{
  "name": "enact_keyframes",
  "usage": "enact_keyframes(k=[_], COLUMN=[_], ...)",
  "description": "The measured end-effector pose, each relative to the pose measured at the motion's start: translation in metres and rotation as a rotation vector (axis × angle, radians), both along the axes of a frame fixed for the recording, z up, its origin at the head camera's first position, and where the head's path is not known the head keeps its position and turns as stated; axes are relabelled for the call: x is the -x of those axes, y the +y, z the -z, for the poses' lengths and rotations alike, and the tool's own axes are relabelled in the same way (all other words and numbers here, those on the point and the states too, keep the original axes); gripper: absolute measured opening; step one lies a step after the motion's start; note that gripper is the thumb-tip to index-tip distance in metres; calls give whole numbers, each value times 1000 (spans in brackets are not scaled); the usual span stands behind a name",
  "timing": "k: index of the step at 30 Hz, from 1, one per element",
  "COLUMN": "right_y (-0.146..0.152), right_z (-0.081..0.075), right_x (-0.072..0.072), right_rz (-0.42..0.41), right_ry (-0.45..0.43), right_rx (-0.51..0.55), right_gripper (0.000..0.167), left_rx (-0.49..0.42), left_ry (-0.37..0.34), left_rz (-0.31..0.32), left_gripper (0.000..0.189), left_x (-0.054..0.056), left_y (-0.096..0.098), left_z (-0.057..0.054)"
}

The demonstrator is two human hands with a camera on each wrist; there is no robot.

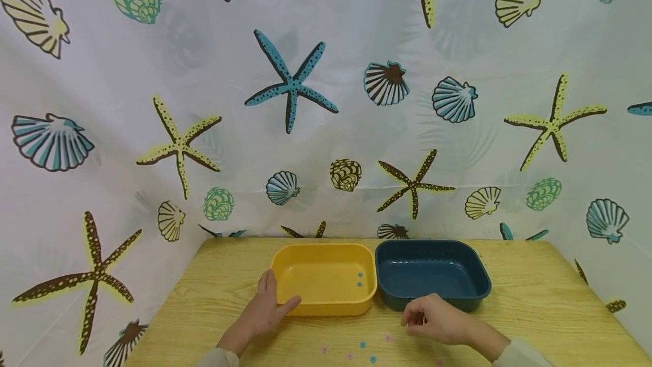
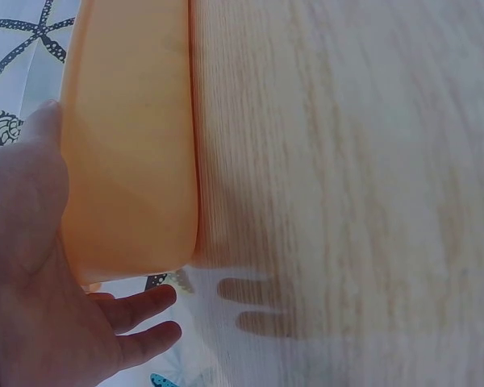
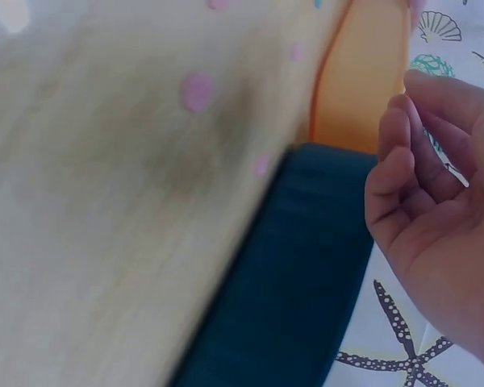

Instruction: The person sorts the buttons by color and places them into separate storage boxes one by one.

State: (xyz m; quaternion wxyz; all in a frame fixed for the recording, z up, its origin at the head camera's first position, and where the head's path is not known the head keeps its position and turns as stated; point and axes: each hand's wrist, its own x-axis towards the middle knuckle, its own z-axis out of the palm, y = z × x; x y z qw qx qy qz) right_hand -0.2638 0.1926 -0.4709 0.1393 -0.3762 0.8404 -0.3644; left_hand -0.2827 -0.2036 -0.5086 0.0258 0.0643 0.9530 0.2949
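Observation:
My left hand rests against the left end of a yellow plastic bin, its thumb at the front rim and its fingers along the end wall. In the left wrist view those fingers look extended. Two tiny blue ring-like pieces lie inside this bin, toward its right end. My right hand hovers before a dark blue bin, fingers curled with thumb and index tips together. The right wrist view shows no piece between those tips. Small pink pieces and blue pieces are scattered on the table below.
Both bins stand side by side, nearly touching, toward the back of the wooden table. A white curtain with printed shells and starfish hangs behind the table and on both sides.

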Motion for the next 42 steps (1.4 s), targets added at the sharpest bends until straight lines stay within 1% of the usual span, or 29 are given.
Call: enact_keyframes(k=[4,8,10,13,15,16,17,21,23,25,27,30,31,35,37,42], right_y=[4,7,9,11,13,14,17,29,35,36,37,36,36,34,35,34], right_z=[7,13,19,26,33,38,47,95,117,124,129,125,128,126,129,129], right_x=[-5,-13,-16,-19,-18,-17,-13,10,21,22,25,22,24,22,25,26], right_rz=[-57,-73,-76,-64,-60,-57,-67,-113,-136,-139,-153,-155,-162,-187,-199,-193], right_ry=[42,18,-16,-98,-167,-199,-202,-202,-198,-203,-205,-187,-189,-134,-116,-125], right_rx=[5,-11,-23,-33,-15,-6,-5,14,17,21,26,20,20,19,22,30], right_gripper=[5,7,7,6,6,7,8,14,13,12,11,11,11,10,9,10], left_rx=[-2,-4,-8,-10,-11,-8,-9,-6,-8,-9,-10,-11,-11,-11,-10,-9], left_ry=[0,-3,-5,-9,-7,-4,-5,-3,-2,-3,-4,-3,-4,-8,-9,-6], left_rz=[1,0,2,0,-1,-1,-3,0,3,4,2,-2,-3,-5,-5,-5], left_gripper=[111,111,110,110,110,110,110,110,110,110,110,110,111,111,111,111], left_x=[0,0,-1,-3,-4,-3,-3,-1,-1,-1,-2,-2,-2,-1,-1,0], left_y=[0,0,0,0,0,0,0,-1,0,0,0,1,1,1,1,1], left_z=[-1,-2,-3,-5,-4,-4,-3,-1,-1,-1,-1,-1,-1,0,1,0])
